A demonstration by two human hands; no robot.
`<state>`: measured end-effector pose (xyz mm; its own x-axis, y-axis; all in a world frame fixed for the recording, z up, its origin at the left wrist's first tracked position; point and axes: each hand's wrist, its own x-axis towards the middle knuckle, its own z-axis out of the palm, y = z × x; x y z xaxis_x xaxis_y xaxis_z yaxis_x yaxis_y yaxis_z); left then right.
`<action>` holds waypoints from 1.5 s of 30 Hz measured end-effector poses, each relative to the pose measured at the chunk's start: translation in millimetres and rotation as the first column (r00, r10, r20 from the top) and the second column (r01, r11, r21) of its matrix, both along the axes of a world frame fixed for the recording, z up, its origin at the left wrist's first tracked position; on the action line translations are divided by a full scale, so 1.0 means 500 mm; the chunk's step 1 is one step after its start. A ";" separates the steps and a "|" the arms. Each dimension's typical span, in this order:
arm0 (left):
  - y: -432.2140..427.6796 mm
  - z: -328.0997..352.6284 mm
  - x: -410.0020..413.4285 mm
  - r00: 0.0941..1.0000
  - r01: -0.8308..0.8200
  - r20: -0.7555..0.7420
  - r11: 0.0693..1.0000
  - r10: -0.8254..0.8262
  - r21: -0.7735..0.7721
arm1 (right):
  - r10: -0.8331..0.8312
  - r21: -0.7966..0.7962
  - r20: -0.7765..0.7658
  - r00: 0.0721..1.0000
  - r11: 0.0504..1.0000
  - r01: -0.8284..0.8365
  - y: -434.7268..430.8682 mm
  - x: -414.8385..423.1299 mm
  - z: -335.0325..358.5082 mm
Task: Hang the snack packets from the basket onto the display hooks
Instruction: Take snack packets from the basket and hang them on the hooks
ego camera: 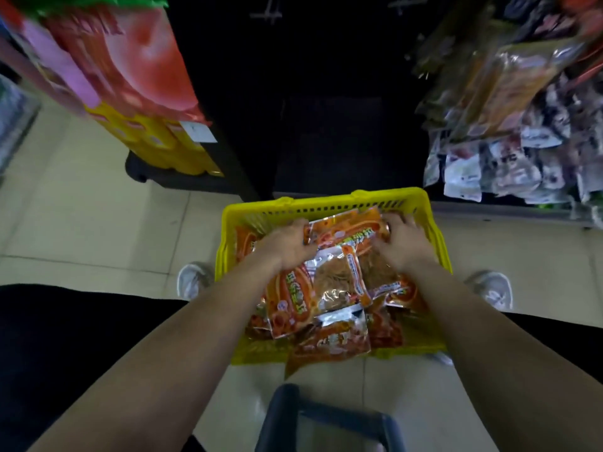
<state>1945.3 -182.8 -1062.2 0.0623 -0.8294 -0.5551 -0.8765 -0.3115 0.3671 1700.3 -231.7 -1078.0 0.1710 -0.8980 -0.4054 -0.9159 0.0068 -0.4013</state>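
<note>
A yellow plastic basket (326, 203) sits on the floor between my feet, heaped with several orange snack packets. My left hand (287, 244) grips the left edge of the top orange packet (346, 231). On that same packet's right edge my right hand (403, 241) is closed. The packet lies at the far end of the basket, over other packets with clear windows (332, 278). One packet (329, 345) spills over the near rim. Display hooks (267, 13) show faintly on the dark panel straight ahead.
Hanging packets crowd the rack at the right (509, 125). At the left stands a shelf of red, pink and yellow packages (130, 79). A dark blue stool or frame (326, 419) is just below me. My white shoes (192, 278) flank the basket on beige tiles.
</note>
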 end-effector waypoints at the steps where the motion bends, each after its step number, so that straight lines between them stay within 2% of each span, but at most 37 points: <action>1: -0.008 -0.013 -0.006 0.999 -0.003 -0.033 1.000 0.002 -0.012 | -0.023 -0.028 0.050 0.998 0.999 0.025 -0.009 0.003 -0.009; 3: -0.020 -0.034 -0.019 0.995 -0.015 -0.097 0.999 0.011 -0.049 | -0.072 -0.038 0.138 0.988 0.996 0.078 -0.028 0.013 -0.014; 6: -0.033 -0.043 -0.032 0.987 -0.031 -0.162 0.992 0.010 -0.124 | -0.059 -0.040 0.228 0.972 0.997 0.069 -0.053 0.030 -0.006; 9: -0.044 -0.022 -0.025 0.975 -0.122 -0.211 0.965 0.072 -0.234 | -0.090 -0.082 0.352 0.932 0.989 0.127 -0.077 0.042 0.033; 14: -0.062 0.078 0.008 0.948 -0.219 -0.298 0.910 0.112 -0.353 | -0.157 -0.065 0.571 0.805 0.970 0.235 -0.095 0.051 0.143; 20: -0.025 0.221 0.040 0.937 -0.232 -0.341 0.866 0.077 -0.442 | -0.064 -0.097 0.728 0.682 0.976 0.195 -0.066 0.072 0.266; 25: 0.052 0.234 0.070 0.941 -0.239 -0.315 0.896 0.119 -0.374 | 0.023 -0.145 0.628 0.778 0.985 0.088 -0.023 0.092 0.273; 29: 0.131 0.157 0.108 0.948 -0.257 -0.239 0.947 0.208 -0.195 | 0.030 -0.096 0.572 0.820 0.995 0.030 0.012 0.101 0.217; 31: 0.169 0.114 0.128 0.962 -0.245 -0.144 0.966 0.231 -0.087 | 0.032 -0.042 0.558 0.829 0.999 -0.011 0.027 0.105 0.175; 34: 0.208 0.056 0.137 0.987 -0.157 0.035 0.985 0.155 0.073 | 0.056 -0.012 0.485 0.873 0.998 -0.057 0.033 0.122 0.116; 37: 0.227 0.011 0.120 0.995 -0.097 0.055 0.975 0.088 0.200 | 0.137 -0.006 0.368 0.920 0.990 -0.144 0.026 0.151 0.067; 41: 0.236 -0.035 0.094 0.990 -0.128 0.082 0.969 0.113 0.210 | 0.237 0.027 0.301 0.924 0.966 -0.257 0.022 0.176 0.011; 45: 0.234 -0.071 0.088 0.985 -0.173 0.041 0.959 0.168 0.224 | 0.304 0.060 0.248 0.920 0.943 -0.327 0.026 0.186 -0.036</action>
